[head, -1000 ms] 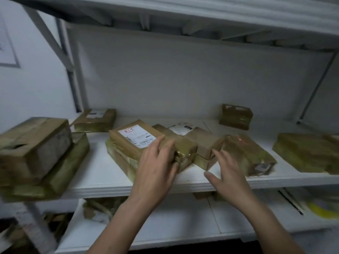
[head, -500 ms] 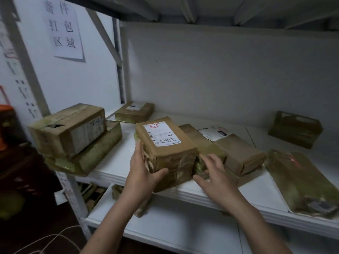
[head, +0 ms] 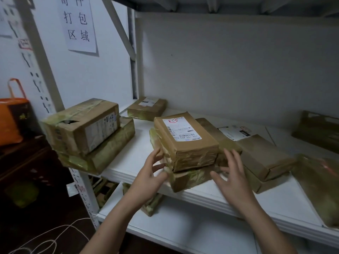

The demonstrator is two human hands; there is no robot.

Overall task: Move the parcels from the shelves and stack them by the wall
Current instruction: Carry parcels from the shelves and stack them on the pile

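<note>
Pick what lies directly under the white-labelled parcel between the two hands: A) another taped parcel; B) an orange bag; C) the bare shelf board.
A: the labelled parcel sits on a flatter taped parcel, which rests on the shelf.

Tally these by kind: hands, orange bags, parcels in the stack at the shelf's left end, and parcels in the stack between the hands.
Hands: 2, left hand and right hand
Orange bag: 1
Left-end stack: 2, upper box, lower box
Stack between hands: 2, labelled parcel, lower parcel
Total: 7
</note>
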